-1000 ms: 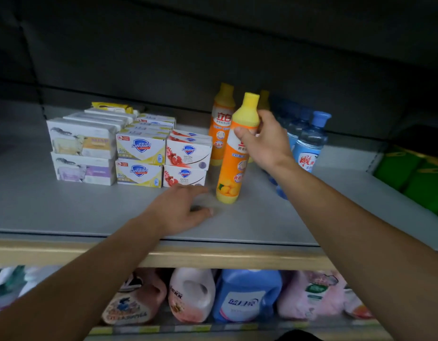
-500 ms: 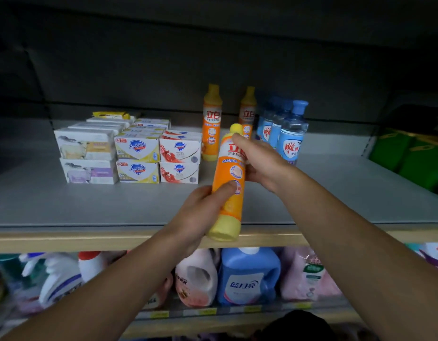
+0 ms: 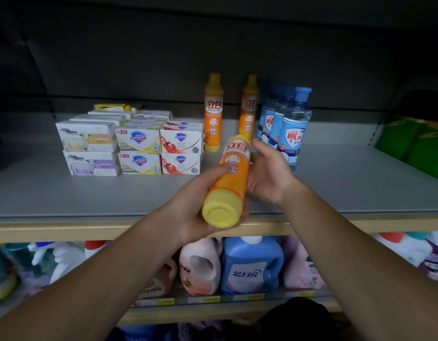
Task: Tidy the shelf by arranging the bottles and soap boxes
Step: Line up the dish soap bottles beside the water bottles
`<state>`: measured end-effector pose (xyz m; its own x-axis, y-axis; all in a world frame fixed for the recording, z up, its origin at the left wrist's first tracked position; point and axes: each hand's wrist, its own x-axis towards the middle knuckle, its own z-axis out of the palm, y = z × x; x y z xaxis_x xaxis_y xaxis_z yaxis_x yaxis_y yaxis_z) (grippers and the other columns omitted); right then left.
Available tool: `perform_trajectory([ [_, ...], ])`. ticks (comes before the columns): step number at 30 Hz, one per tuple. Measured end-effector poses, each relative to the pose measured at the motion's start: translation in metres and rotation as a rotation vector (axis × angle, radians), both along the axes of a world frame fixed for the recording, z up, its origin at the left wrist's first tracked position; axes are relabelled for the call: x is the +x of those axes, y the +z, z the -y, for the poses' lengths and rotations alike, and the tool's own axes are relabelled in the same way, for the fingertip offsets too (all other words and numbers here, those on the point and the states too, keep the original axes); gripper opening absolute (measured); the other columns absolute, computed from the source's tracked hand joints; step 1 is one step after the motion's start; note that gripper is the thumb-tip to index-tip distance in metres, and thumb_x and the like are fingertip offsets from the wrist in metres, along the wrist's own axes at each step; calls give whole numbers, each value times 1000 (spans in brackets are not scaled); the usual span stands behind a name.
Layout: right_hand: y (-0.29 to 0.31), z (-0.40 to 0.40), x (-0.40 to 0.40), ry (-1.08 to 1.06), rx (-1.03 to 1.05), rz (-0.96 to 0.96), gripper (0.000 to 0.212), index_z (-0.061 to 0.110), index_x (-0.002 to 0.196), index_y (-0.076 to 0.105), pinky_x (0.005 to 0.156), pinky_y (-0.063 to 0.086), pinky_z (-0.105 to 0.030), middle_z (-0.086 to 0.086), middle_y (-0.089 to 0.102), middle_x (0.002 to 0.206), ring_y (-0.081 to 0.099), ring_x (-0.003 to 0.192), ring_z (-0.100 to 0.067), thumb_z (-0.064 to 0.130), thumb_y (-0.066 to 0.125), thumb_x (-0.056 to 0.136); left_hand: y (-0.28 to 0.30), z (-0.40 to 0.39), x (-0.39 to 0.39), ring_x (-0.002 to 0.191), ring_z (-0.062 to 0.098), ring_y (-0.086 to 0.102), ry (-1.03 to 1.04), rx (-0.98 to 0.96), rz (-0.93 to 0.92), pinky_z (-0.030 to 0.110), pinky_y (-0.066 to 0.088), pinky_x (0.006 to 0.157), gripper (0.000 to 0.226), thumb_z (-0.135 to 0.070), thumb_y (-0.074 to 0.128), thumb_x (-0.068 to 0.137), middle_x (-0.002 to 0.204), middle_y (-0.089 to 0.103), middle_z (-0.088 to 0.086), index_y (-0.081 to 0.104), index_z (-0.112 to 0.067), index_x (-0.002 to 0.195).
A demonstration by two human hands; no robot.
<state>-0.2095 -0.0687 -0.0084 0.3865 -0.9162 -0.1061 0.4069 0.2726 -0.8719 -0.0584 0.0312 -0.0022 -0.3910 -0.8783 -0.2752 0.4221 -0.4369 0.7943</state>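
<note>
Orange plastic bottle with a yellow base (image 3: 231, 183) lies tipped, base toward us, top pointing at the grey shelf (image 3: 348, 185); left hand (image 3: 196, 212) grips it, right hand (image 3: 268, 174) cups it, fingers relaxed.

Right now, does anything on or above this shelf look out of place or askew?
Yes: one orange bottle is off the shelf, tipped with its yellow base toward the camera, gripped by the left hand while the right hand touches its side. The other two orange bottles stand upright; the soap boxes sit squarely stacked.
</note>
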Motion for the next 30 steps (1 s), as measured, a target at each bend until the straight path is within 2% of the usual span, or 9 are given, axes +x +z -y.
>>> perform_trajectory([
  [3,-2,-4,-1,21,-44,86,51,2,129,48,61,59,-37,-16,69,91,71,71,-27,32,58,89,-1,3,11,53,23,65,-94,-8,-46,26,54,49,48,-46,64,70,81,70,18,77,-3,85],
  [7,10,-4,-1,-132,-182,-59,38,11,123,55,65,60,-38,-11,71,103,74,84,-23,26,65,89,-12,12,11,63,31,68,31,-105,136,31,55,52,46,-44,59,85,94,71,22,64,-6,110],
  [11,30,-5,5,-395,-340,-431,55,28,126,45,62,61,-36,1,65,111,71,92,-19,35,77,82,-33,19,9,74,9,65,376,-662,1006,19,46,61,38,-54,64,84,86,68,-3,59,-23,105],
  [13,36,-6,11,-508,-399,-544,59,34,124,41,61,61,-34,7,60,108,67,90,-14,41,78,79,-39,17,4,74,3,59,471,-811,1126,9,40,56,36,-54,66,84,84,61,-11,52,-28,105],
  [18,39,-7,10,-390,-352,-464,47,26,126,52,71,62,-39,-1,67,110,72,91,-17,50,66,88,-30,10,-5,70,23,70,425,-567,575,37,56,60,25,-39,66,87,87,70,7,60,-20,103],
  [21,36,-7,-1,-205,-139,-91,42,14,118,60,71,59,-42,-10,70,97,74,84,-23,48,57,94,-17,-2,-5,53,28,63,132,-223,49,29,51,46,45,-39,60,79,84,68,20,58,-7,111],
  [24,25,-7,-7,-85,-76,91,56,9,135,50,102,45,-55,-19,63,120,60,120,-35,48,49,96,-12,-11,-2,52,24,62,-126,-70,-245,25,52,46,62,-46,56,75,85,67,21,56,-1,117],
  [27,18,-7,-7,-53,-87,130,56,10,135,47,110,35,-58,-24,54,139,49,131,-39,46,51,93,-16,-12,1,51,23,62,-195,-13,-346,25,53,45,69,-51,52,77,90,68,23,61,6,116],
  [30,26,-7,-7,-167,-101,41,51,12,128,53,97,50,-55,-19,64,125,63,116,-36,45,62,90,-23,-5,-2,56,30,66,-89,-126,-91,32,55,50,69,-55,57,75,98,70,23,62,-2,119],
])
